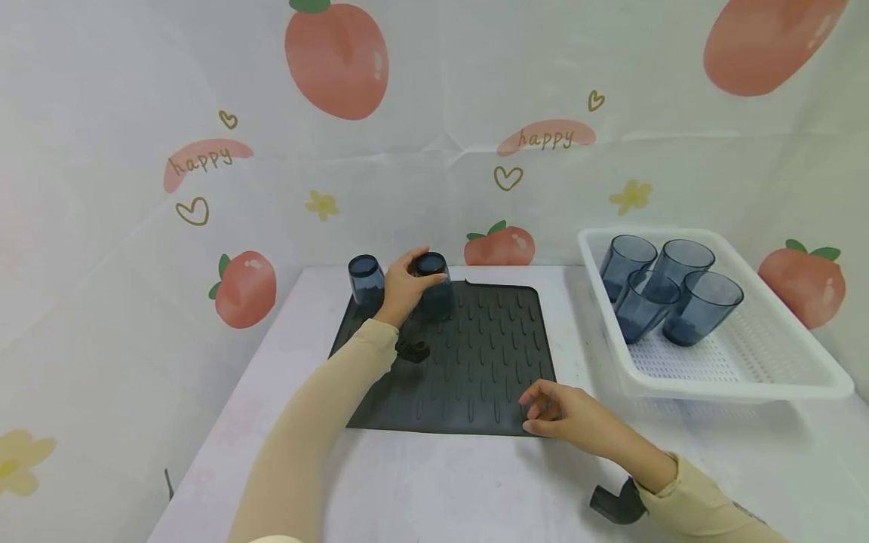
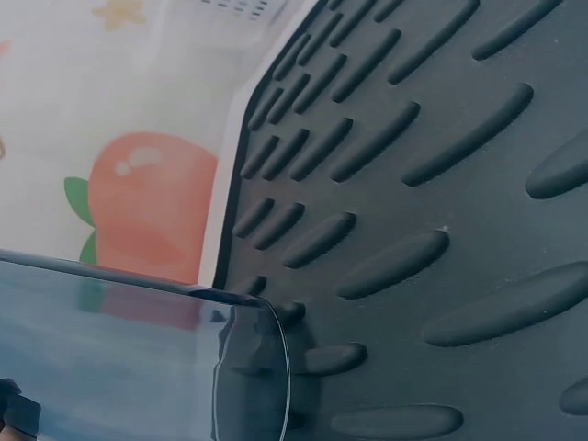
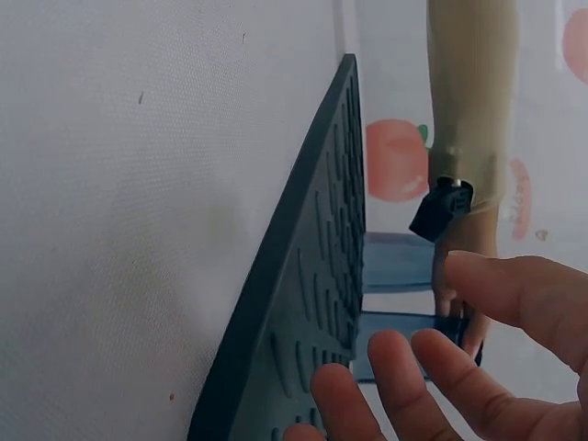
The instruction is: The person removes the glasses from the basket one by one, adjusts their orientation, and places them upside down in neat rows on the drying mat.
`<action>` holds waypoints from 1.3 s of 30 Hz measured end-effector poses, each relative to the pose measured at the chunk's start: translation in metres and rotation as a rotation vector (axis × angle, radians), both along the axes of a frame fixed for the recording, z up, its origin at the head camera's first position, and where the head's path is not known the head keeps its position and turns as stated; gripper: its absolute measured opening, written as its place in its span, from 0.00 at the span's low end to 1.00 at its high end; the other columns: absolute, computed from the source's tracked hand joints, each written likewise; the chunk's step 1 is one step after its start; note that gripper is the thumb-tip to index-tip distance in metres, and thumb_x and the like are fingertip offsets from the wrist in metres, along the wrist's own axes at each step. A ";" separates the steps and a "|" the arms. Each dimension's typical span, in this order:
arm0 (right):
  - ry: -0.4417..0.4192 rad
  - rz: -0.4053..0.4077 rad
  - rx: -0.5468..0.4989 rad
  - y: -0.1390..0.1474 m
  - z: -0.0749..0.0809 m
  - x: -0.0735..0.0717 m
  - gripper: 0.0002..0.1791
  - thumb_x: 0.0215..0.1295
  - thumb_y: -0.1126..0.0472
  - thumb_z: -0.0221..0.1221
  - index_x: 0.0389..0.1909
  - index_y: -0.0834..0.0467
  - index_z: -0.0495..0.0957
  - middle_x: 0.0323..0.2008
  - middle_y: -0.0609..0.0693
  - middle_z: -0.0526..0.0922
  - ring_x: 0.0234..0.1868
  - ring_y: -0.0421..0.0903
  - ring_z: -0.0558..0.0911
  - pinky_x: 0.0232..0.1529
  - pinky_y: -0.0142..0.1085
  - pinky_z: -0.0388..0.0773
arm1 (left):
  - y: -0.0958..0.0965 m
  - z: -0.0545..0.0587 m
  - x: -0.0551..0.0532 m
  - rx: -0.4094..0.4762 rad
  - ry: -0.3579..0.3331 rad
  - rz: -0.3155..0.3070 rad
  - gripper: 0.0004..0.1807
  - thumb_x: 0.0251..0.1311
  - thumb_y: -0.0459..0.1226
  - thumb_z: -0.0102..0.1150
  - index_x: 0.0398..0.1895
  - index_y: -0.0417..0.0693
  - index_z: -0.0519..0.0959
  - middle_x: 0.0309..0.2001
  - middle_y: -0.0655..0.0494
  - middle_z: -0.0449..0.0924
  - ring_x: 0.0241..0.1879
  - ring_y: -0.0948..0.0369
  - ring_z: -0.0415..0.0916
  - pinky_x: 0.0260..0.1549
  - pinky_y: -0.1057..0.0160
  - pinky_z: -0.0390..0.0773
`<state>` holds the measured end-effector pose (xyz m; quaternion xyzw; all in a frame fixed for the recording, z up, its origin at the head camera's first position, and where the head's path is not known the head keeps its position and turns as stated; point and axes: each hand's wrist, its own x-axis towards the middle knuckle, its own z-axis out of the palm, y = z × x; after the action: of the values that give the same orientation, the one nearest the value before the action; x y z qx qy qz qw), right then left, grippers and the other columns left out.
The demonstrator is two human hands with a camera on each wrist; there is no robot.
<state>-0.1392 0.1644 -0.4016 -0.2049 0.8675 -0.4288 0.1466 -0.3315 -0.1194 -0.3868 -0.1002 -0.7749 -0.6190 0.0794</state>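
At the back of the black drying mat (image 1: 468, 362), my left hand (image 1: 402, 290) grips a blue drinking glass (image 1: 434, 298) near its top, thumb and fingers spread around it. The glass is upside down, its rim right at the mat in the left wrist view. To its left another blue glass (image 1: 366, 280) is also upside down on the mat. Over the mat's front right corner hovers my right hand (image 1: 570, 416), its fingers loosely bent around nothing. In the right wrist view, the fingers (image 3: 400, 386) of that hand stand apart from the thumb.
A white plastic basket (image 1: 767, 388) with a perforated bottom sits on the right side of the white table (image 1: 434, 483). Several blue glasses (image 1: 702, 305) lean upright in its left part. Behind the table hangs a white cloth (image 1: 421, 204) printed with fruit.
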 end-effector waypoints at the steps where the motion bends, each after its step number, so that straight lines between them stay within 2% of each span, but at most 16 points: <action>1: -0.001 0.001 -0.004 0.000 0.001 0.000 0.17 0.59 0.56 0.67 0.46 0.60 0.77 0.32 0.45 0.79 0.26 0.34 0.76 0.27 0.29 0.75 | 0.000 -0.001 0.000 -0.005 0.001 0.004 0.36 0.53 0.35 0.71 0.67 0.51 0.70 0.65 0.50 0.71 0.63 0.55 0.71 0.60 0.58 0.74; 6: -0.004 0.005 -0.009 -0.002 0.002 0.000 0.18 0.59 0.56 0.67 0.46 0.61 0.77 0.32 0.46 0.79 0.26 0.35 0.76 0.26 0.29 0.75 | -0.002 -0.005 0.000 -0.032 0.001 0.018 0.35 0.53 0.35 0.71 0.67 0.51 0.70 0.64 0.50 0.72 0.62 0.54 0.71 0.59 0.57 0.75; 14: 0.008 0.024 -0.009 -0.003 0.000 -0.002 0.17 0.60 0.56 0.67 0.45 0.61 0.77 0.32 0.45 0.79 0.27 0.35 0.78 0.27 0.29 0.76 | -0.004 -0.007 0.000 -0.067 0.020 0.006 0.36 0.54 0.36 0.71 0.67 0.50 0.69 0.64 0.49 0.72 0.62 0.54 0.71 0.58 0.58 0.75; 24: -0.008 0.030 -0.017 -0.005 -0.002 -0.002 0.17 0.60 0.57 0.67 0.46 0.61 0.77 0.32 0.46 0.79 0.28 0.34 0.79 0.29 0.29 0.77 | -0.006 -0.007 0.000 -0.074 -0.017 -0.031 0.35 0.55 0.37 0.71 0.67 0.51 0.69 0.63 0.50 0.71 0.60 0.53 0.71 0.57 0.55 0.75; 39: -0.005 0.024 -0.017 -0.006 -0.002 0.000 0.18 0.60 0.56 0.67 0.46 0.60 0.76 0.32 0.46 0.79 0.29 0.35 0.79 0.29 0.29 0.77 | -0.005 -0.007 -0.004 -0.014 -0.058 -0.079 0.35 0.55 0.34 0.69 0.67 0.49 0.67 0.62 0.48 0.68 0.58 0.52 0.70 0.57 0.53 0.74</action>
<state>-0.1393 0.1587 -0.4032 -0.2153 0.8611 -0.4349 0.1519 -0.3359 -0.1243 -0.3934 -0.1135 -0.7765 -0.6189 0.0318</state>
